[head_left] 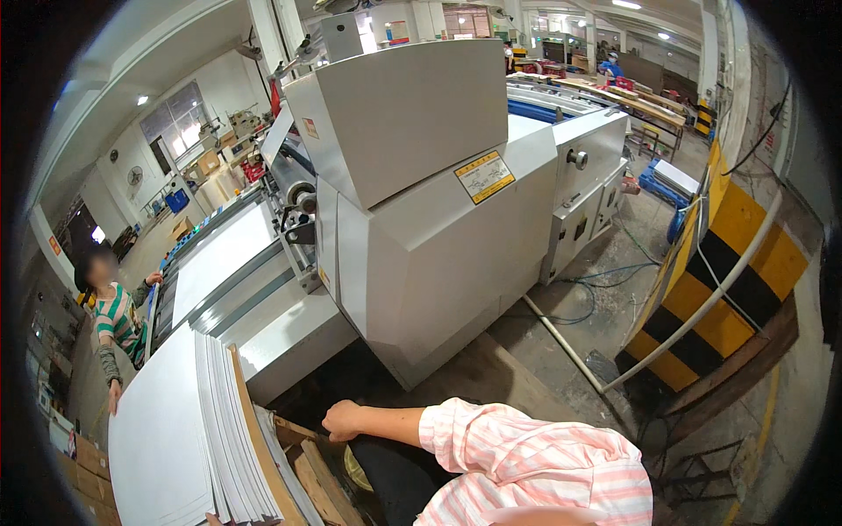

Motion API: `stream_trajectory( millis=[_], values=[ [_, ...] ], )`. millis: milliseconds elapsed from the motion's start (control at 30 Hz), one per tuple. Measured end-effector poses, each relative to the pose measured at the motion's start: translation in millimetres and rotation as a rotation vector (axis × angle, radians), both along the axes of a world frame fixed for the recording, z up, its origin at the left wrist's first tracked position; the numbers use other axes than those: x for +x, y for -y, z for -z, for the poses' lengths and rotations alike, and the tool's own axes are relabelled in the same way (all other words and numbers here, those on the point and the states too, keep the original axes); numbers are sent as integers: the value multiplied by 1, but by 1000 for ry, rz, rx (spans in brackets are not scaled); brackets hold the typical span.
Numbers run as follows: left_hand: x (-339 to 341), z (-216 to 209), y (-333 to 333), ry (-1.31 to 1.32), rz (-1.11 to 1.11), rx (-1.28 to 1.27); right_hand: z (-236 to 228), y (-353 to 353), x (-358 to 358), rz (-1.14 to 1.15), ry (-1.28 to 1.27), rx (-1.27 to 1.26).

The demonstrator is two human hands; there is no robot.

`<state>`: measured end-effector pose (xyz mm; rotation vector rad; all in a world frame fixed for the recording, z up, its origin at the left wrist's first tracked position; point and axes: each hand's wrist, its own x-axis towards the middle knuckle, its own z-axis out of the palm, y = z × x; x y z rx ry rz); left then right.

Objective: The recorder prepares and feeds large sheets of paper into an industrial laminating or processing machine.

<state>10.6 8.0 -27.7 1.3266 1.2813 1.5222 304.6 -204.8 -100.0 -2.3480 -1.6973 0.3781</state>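
A tall stack of large white sheets (162,430) fans out at its right side, close in front of me on the left. At the very bottom of the picture, a bit of my left hand (213,520) shows against the edge of the sheets. Most of that hand is cut off, so its grip is hidden. My right hand (340,422) is curled into a fist beside the stack, above some wooden boards (317,478). No object shows in it. A brown board (254,430) stands along the stack's right edge.
A big grey machine (447,254) fills the middle, with a feed bed (224,254) carrying a white sheet on its left. Across that bed stands a co-worker (118,316), one hand at the stack's far edge. A yellow-and-black striped barrier (724,280) and a pipe (561,342) lie right.
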Motion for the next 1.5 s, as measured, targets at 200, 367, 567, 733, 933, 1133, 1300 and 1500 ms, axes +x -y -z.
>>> stream_trajectory(
  millis=[200,367,567,733,933,1133,1300,1500],
  values=[
    [-35,23,-43,17,-16,-83,-14,-17,-8,-39,-39,-84],
    [-19,21,-25,199,-63,-95,-18,-25,-10,-63,-59,-140],
    [14,-2,7,50,-50,15,-42,-29,-21,-43,-130,160],
    [-1,8,8,59,-34,48,-102,-83,-88,-276,-307,626],
    [10,9,13,62,-1,98,-143,-158,-140,-464,-159,791],
    [10,0,17,-26,13,144,-142,-211,-136,-437,-7,542],
    [3,0,19,-48,8,144,-149,-199,-145,-526,-130,669],
    [4,-6,20,-88,-2,204,-153,-192,-147,-609,-93,598]
  ],
)
